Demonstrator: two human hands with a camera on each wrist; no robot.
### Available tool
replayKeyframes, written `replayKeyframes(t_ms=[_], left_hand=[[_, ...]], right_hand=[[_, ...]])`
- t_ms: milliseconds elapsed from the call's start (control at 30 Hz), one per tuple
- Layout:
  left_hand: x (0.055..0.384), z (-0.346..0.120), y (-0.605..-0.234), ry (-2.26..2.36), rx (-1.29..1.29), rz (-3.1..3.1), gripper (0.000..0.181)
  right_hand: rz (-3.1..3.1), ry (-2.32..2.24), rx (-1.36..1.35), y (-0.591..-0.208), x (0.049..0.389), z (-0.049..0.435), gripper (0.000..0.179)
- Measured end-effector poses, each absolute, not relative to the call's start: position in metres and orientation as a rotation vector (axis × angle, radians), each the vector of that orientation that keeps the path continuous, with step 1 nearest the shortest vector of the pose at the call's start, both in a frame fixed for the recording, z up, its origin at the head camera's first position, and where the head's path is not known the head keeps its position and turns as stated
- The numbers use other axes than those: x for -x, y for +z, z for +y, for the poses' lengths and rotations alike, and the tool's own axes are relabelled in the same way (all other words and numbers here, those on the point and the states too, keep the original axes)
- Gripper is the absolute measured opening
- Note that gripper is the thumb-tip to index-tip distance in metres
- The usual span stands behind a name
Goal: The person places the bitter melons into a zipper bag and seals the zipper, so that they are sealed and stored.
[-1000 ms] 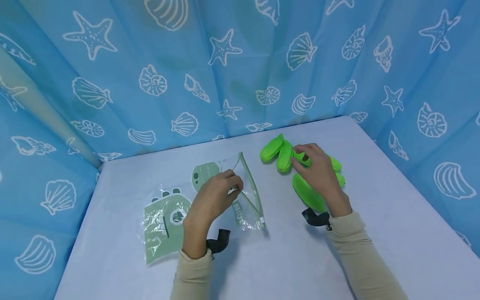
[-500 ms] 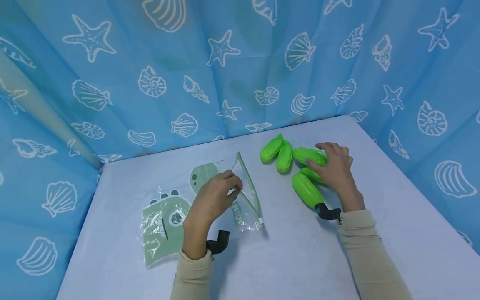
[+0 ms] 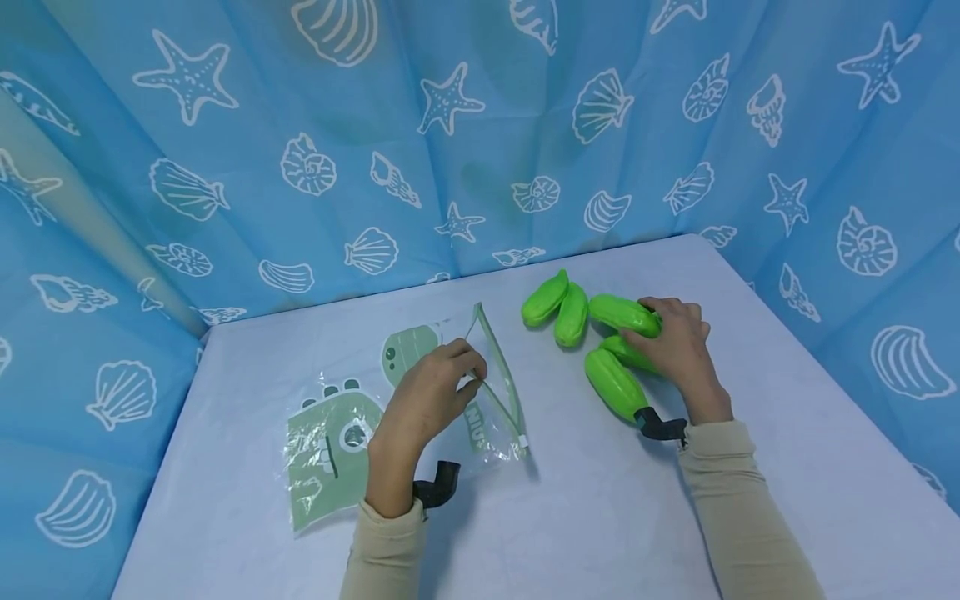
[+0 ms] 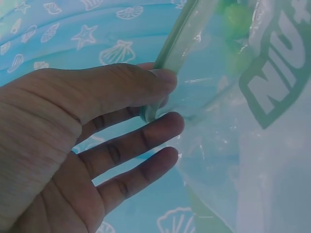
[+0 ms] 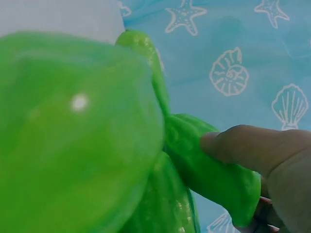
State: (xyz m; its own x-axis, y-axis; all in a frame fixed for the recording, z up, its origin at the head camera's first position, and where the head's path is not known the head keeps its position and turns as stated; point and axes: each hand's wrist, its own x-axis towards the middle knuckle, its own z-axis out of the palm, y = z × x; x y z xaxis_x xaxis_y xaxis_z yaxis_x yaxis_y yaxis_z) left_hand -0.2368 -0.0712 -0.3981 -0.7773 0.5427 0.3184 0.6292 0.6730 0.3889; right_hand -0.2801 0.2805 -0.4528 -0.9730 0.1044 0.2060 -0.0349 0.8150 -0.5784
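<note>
Right hand (image 3: pixel 678 343): grip's closed, pinching the green vegetable (image 3: pixel 621 313) by its right end!
Long axis: leftward from that grip, towards the bag (image 3: pixel 474 423).
Left hand (image 3: pixel 429 392): nearer the bag, grip pinching its edge.

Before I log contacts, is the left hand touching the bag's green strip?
Touching: the left wrist view shows the left hand pinching the green strip under its thumb.
</note>
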Motion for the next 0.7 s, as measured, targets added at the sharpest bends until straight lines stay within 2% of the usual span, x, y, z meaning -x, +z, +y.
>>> replayKeyframes(t_ms=[700], left_hand=[[0.239, -0.072, -0.401, -0.735, 0.952, -2.699, 0.017]], right_hand=[[-2.689, 1.018, -0.098, -0.438, 0.273, 0.268, 0.058]])
